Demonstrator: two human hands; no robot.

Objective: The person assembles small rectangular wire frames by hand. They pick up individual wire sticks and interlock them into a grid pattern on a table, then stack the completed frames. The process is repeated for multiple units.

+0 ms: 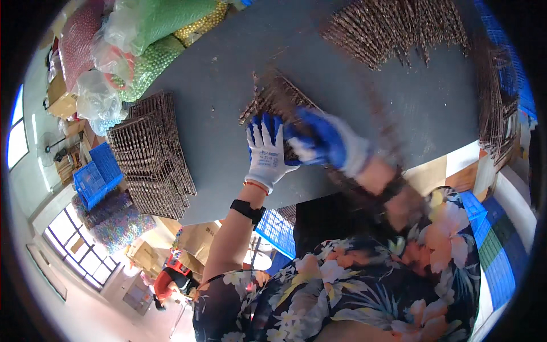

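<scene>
My left hand (266, 155), in a white glove with blue fingertips, lies with its fingers stretched out against a small bunch of dark brown, twig-like strands (293, 91) on the grey table. Close beside it, my right hand (336, 142), gloved the same way, is smeared by motion over the lower right side of that bunch. Its fingers cannot be made out, nor whether they hold a strand. A blurred brown streak (379, 114) runs near the right wrist. The gloves hide part of the bunch.
Stacked brown lattice-like strands (151, 154) stand at the table's left edge. A fanned pile (399, 28) lies at the far right, with more strands (497, 102) along the right edge. Bags of green beads (154, 65) sit far left. Another person (165, 285) is at lower left.
</scene>
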